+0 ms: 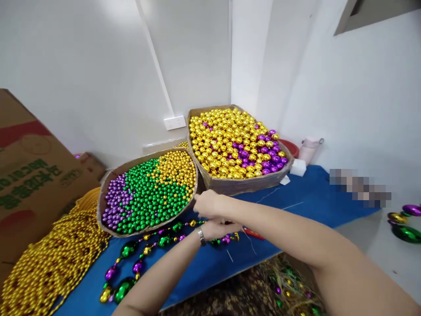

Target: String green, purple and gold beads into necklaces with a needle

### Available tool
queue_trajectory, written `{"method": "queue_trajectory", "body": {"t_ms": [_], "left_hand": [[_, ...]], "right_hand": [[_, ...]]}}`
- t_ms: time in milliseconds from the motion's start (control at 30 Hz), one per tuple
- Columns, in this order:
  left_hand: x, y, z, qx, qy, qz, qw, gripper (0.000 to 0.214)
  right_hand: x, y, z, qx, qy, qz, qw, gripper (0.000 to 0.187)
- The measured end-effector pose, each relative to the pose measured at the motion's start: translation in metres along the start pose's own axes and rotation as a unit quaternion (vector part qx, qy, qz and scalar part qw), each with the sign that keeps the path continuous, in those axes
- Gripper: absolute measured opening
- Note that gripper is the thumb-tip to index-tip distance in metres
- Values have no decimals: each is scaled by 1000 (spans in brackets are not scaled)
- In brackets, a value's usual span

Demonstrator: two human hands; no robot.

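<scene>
A bead garland [127,249] of green, purple and gold balls lies in a loop on the blue table cover and runs under my hands. My left hand [217,229], with a watch [201,236] at the wrist, is low over the garland, its fingers drawn together and pointing right. Above it my right hand [207,204] crosses over, fingers curled, close to the rim of the smaller bead box [108,230]. What either hand grips is hidden. A red object [253,233] lies partly behind my right forearm, with a thin thread beside it.
A larger box [226,186] of gold and purple balls stands at the back. Gold bead strands [55,259] heap at left beside a cardboard carton [33,175]. A pink cup [308,151] stands at the back right. More beads [289,285] lie below the table's front edge.
</scene>
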State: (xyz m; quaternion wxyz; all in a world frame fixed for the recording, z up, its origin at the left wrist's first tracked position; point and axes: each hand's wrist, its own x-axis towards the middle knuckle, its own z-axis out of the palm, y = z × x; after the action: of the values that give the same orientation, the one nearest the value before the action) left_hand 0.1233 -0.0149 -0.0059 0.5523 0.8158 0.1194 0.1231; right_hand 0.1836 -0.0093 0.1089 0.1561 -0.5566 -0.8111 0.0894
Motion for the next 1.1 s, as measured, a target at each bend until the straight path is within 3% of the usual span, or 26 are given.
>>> {"method": "queue_trajectory", "body": {"t_ms": [100, 267, 333, 400, 467, 567, 700, 800, 933, 1000, 1100], "left_hand": [[-5, 9, -4, -57, 39, -8, 998, 49], [-11, 21, -12, -153, 130, -66, 977, 44], [-12, 22, -13, -200, 152, -78, 965, 43], [-13, 21, -12, -245, 163, -85, 952, 42], [-14, 21, -11, -274, 164, -92, 943, 42], [-15, 20, -12, -285, 174, -108, 936, 42], [-17, 18, -14, -287, 192, -110, 932, 43], [-22, 16, -12, -290, 182, -105, 934, 40], [-30, 16, -10, -269, 127, -88, 951, 39], [-34, 16, -11, -269, 99, -86, 954, 43], [-40, 13, -12, -292, 71, -89, 950, 46]], "right_hand": [[-36, 26, -3, -76, 19, 39, 996, 14], [-110, 57, 3, -117, 115, 85, 983, 28], [-130, 59, 19, -11, 170, 77, 982, 27], [-140, 56, 35, 93, 171, 92, 976, 24], [-143, 52, 47, 142, 159, 115, 970, 22], [-146, 46, 56, 137, 171, 126, 967, 26], [-153, 40, 62, 96, 168, 56, 980, 27], [-154, 41, 56, 122, 100, 27, 987, 30], [-139, 59, 38, 222, 80, 97, 967, 31], [-125, 69, 32, 250, 26, 59, 966, 47], [-96, 77, 26, 265, -57, -18, 963, 31]]}}
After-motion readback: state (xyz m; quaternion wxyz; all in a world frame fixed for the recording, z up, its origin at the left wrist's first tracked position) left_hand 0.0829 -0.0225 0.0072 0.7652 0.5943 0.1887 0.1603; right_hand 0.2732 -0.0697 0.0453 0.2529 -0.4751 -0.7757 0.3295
